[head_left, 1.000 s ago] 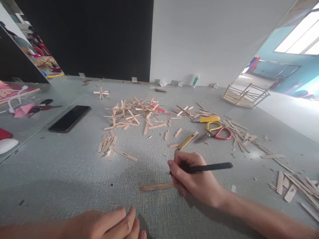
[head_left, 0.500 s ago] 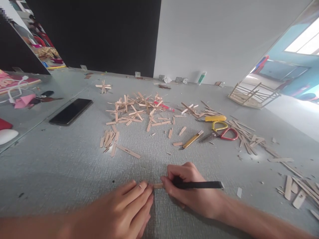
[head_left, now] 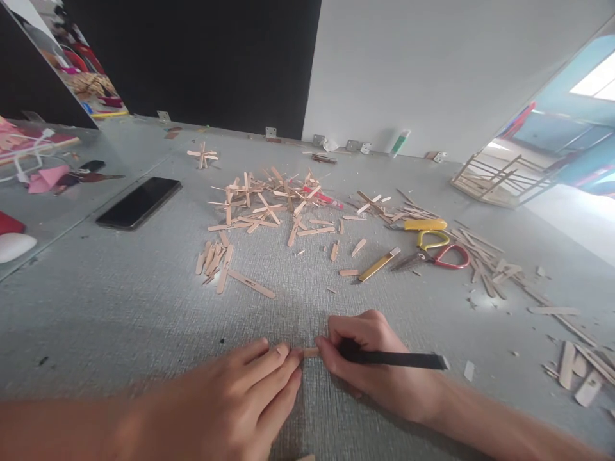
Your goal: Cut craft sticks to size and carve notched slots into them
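My left hand (head_left: 254, 394) lies with its fingers together over one end of a small wooden craft stick (head_left: 311, 352), pinning it to the grey table. Most of that stick is hidden under the fingers. My right hand (head_left: 384, 362) is closed around a black utility knife (head_left: 408, 360), whose flat handle points to the right. Its blade is hidden behind my fingers, at the stick's right end. A pale piece of wood (head_left: 306, 458) just shows at the bottom edge, beside my left hand.
Beyond my hands lie a pile of craft sticks (head_left: 264, 208), a yellow utility knife (head_left: 379, 264) and scissors (head_left: 427, 250) with yellow and red handles. A phone (head_left: 139, 203) rests at the left. More sticks (head_left: 576, 371) lie at the right, near a wooden frame (head_left: 504, 182).
The view has shifted slightly, so the things on the table sit a little higher and further right. Both hands keep their hold at the stick. A pale wood piece now shows at the bottom edge.
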### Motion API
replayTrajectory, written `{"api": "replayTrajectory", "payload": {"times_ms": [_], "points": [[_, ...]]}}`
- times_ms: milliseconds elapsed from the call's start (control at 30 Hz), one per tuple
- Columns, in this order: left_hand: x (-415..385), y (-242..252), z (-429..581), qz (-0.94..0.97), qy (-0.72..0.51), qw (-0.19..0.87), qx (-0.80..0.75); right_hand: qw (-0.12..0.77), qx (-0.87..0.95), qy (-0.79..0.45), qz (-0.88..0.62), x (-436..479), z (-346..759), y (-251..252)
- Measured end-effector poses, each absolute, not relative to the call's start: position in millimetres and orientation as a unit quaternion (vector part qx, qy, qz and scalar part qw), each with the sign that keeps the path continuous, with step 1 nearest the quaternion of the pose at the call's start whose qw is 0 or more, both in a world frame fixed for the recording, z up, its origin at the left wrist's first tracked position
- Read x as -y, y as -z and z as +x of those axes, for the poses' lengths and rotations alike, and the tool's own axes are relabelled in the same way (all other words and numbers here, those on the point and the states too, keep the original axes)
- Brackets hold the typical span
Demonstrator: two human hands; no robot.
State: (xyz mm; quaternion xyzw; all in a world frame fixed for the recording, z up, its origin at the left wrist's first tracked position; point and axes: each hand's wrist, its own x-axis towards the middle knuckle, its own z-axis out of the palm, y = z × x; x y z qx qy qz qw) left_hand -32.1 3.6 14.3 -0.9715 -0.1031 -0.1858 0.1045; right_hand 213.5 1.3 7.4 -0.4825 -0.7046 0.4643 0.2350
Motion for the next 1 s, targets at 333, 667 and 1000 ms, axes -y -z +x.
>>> {"api": "replayTrajectory", "payload": {"times_ms": [333, 667, 1000], "points": [[-0.3, -8.8, -37.7, -0.978, 0.149, 0.108, 0.097, 0.229, 0.736, -0.392, -0.503, -2.9, 212.4, -7.1], [-1.9, -11.0, -34.8, -0.974, 0.161, 0.117, 0.104, 0.213, 0.732, -0.395, -0.512, -2.3, 212.4, -6.7], [-2.9, -12.5, -34.1, -0.974, 0.163, 0.124, 0.097, 0.219, 0.721, -0.427, -0.5, -1.0, 212.2, -9.0]]}}
